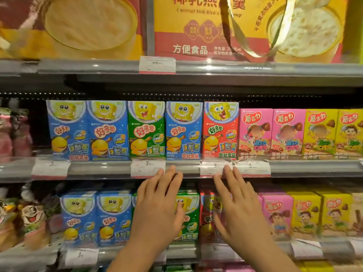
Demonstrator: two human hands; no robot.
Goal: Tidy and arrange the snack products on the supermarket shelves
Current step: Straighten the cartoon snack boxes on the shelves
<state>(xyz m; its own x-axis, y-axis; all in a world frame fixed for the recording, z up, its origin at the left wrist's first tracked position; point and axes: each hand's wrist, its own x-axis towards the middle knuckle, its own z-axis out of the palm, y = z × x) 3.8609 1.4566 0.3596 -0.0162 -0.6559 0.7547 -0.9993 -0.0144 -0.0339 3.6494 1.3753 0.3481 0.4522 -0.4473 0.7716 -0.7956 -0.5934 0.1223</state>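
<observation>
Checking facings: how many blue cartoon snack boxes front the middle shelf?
3: two side by side at the row's left end, one between the green box and red box. More may sit behind.

A dark gap (176, 95) is lying open at 12 o'clock above the snack boxes (183, 130); the shelf rail (294, 168) is blocking passage beneath them.

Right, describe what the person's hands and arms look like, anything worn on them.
Both are bare: the left hand and right hand show no gloves, rings or watch, and the forearms carry no sleeves as far as the picture reaches. Nails look short and unpainted.
</observation>
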